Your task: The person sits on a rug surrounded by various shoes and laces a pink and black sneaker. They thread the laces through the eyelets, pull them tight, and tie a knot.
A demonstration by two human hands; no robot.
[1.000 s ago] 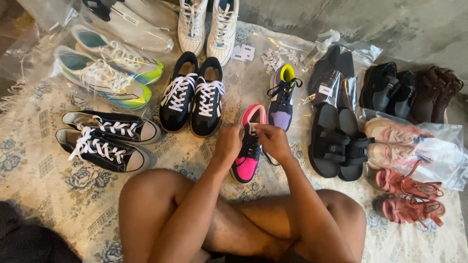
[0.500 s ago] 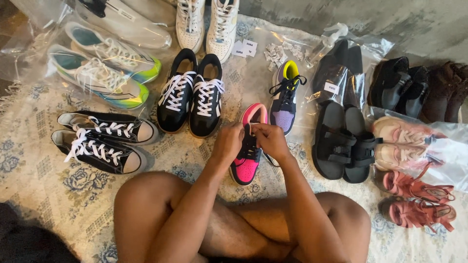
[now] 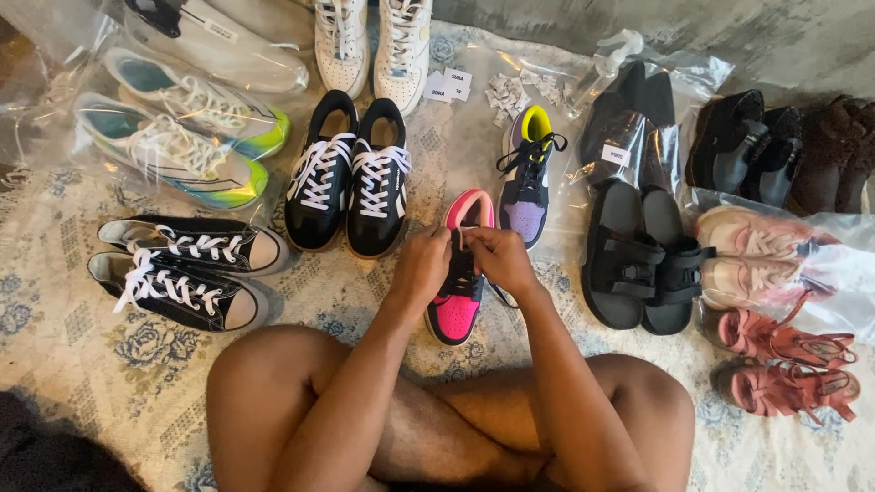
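a pink and black sneaker (image 3: 458,301) lies on a patterned cloth (image 3: 55,346), just ahead of the seated person's crossed legs. the left hand (image 3: 421,264) and right hand (image 3: 497,258) meet over its tongue, fingers pinched together on the black laces (image 3: 456,242). just beyond sits a purple sneaker with a yellow lining (image 3: 527,173); to the left a pair of black sneakers with white laces (image 3: 351,173); to the right black strap sandals (image 3: 638,260).
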